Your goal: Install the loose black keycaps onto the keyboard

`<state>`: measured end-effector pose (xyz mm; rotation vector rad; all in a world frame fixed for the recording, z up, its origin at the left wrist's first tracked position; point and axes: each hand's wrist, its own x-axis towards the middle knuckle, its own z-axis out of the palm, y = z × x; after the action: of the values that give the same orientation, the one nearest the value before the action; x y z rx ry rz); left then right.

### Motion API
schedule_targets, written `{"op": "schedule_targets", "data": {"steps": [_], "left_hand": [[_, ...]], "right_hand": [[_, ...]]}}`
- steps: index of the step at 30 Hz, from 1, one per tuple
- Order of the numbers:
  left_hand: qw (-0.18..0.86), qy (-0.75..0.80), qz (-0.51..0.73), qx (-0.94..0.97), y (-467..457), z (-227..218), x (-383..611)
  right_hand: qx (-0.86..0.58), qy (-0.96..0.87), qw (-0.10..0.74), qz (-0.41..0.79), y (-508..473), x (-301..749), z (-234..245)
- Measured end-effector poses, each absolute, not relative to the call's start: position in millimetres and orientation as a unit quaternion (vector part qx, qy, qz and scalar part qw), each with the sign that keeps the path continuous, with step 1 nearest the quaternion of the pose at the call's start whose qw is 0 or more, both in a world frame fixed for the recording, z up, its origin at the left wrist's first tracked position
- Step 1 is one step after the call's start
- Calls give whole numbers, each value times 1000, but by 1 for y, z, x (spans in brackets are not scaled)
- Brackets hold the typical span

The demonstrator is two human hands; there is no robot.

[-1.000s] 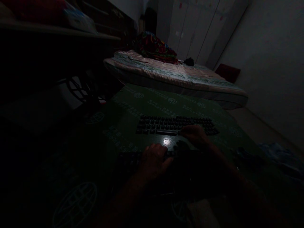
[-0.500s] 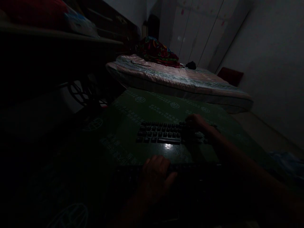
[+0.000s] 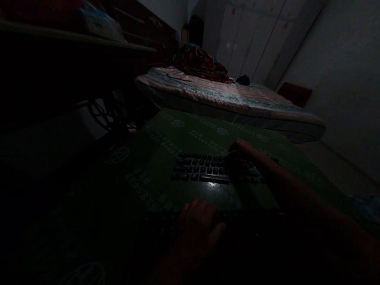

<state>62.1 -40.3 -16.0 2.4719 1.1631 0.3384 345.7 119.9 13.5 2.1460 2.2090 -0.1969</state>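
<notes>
The room is very dark. My left hand (image 3: 198, 225) lies low in the middle, fingers curled over the far edge of a black keyboard (image 3: 162, 225) that is barely visible in shadow. My right hand (image 3: 241, 152) reaches forward and arches over the right half of a second black keyboard (image 3: 202, 168), which lies flat on a green printed mat (image 3: 192, 134). Its fingers point down onto the keys and are lost in shadow. A small glare spot shines on the mat just in front of the far keyboard.
A mattress with a striped sheet (image 3: 225, 99) lies beyond the mat, with a bundle of colourful cloth (image 3: 200, 61) on it. A dark table with a wheel-shaped stand (image 3: 103, 113) is at the left. White wardrobe doors (image 3: 252, 39) stand at the back, a bare wall on the right.
My right hand has moved from the front edge of the far keyboard up over its keys to its back edge. My left hand stays on the near keyboard. The view has shifted slightly.
</notes>
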Motion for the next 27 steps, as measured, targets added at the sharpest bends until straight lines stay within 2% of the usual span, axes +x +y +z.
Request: {"op": "schedule_targets", "data": {"steps": [10,27], "left_hand": [[200,416,139,876,-42,-16,63],[211,409,160,873,-45,-17,62]], "right_hand": [[715,689,92,-73,126,339,11],[719,692,33,-63,136,342,4]]}}
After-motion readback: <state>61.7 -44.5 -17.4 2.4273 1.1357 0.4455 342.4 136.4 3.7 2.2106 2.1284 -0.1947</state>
